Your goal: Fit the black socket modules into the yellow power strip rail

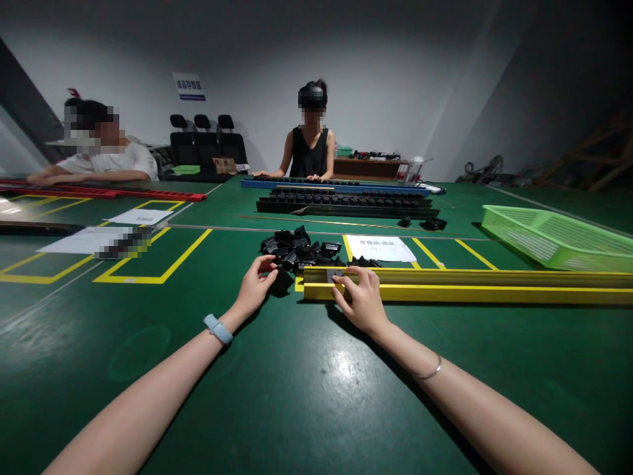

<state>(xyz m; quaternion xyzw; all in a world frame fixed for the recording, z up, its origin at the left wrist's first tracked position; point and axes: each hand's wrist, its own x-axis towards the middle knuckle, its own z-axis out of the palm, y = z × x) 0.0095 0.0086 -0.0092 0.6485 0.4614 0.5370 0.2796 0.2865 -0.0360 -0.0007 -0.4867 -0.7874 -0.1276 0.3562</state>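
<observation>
Meanwhile, the left hand (254, 285) pinched a black plastic clip (280, 282) at the near edge of the clip pile (299, 251), at twelve o'clock on the green bench (297, 382). At one o'clock, the right hand (361, 300) curled over the yellow rail's (469, 285) left end, fingertips pressing a dark clip (334, 276) there.

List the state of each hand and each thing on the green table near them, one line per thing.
left hand: fingers curled on a black part at the edge of the pile.
right hand: resting on the near end of the yellow rail, fingers on a small dark piece.
yellow rail: lying flat, running off to the right.
pile of black parts: loose heap behind the rail.
green basket: upright; contents not visible.
paper sheet: flat on the table.
</observation>
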